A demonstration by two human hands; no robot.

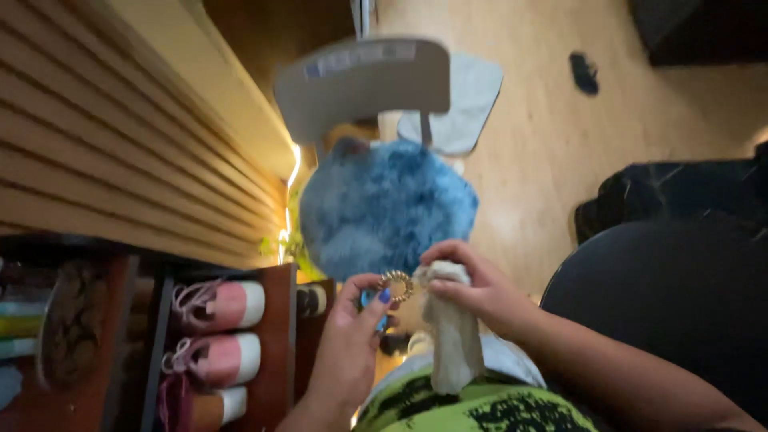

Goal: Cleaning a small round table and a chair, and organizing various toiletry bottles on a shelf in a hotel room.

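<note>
Here, low centre of the frame, the left hand (pixel 346 340) pinches a small gold ring (pixel 396 285) between thumb and forefinger, fingers closed on it; the nails are painted blue. The right hand (pixel 472 284), just right of it, is clamped around the top of a pale cloth (pixel 453 340), fist closed. The cloth hangs down from the fist toward the bottom edge. The ring sits right beside the cloth's bunched top, touching or nearly so; cannot tell which.

Below the hands, at the bottom edge, a green and black garment (pixel 480 412). Above the hands, centre frame, a fluffy blue cushion (pixel 384 204) on a white chair (pixel 360 80) whose back reaches the top centre. Lower left, a dark shelf (pixel 276 336) with pink and white shoes (pixel 220 308) stacked in a column. Upper left, a wooden slatted panel (pixel 112 152). Right side, a light wood floor (pixel 560 136), with dark rounded furniture (pixel 672 296) at lower right. The picture is somewhat blurred.
</note>
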